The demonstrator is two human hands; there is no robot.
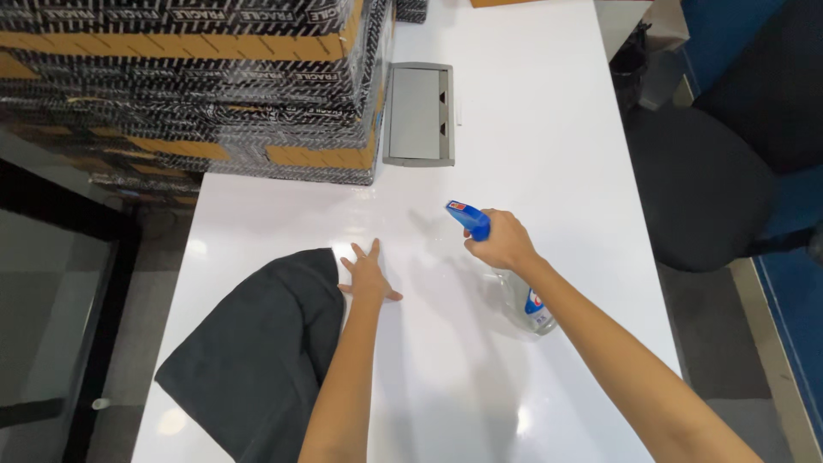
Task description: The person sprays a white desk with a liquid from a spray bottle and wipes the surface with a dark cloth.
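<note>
while gripping one spray bottle (514,283) by its blue trigger head in the right hand (501,243), left hand (367,276) fingers spread flat, released, on the white counter (531,129), touching one dark cloth (257,360) just left of them.

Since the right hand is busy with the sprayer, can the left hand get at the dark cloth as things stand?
Probably yes. The left hand lies flat on the white table with its fingers spread, right at the edge of the dark cloth. It holds nothing, and nothing lies between them. The right hand grips the spray bottle.
</note>
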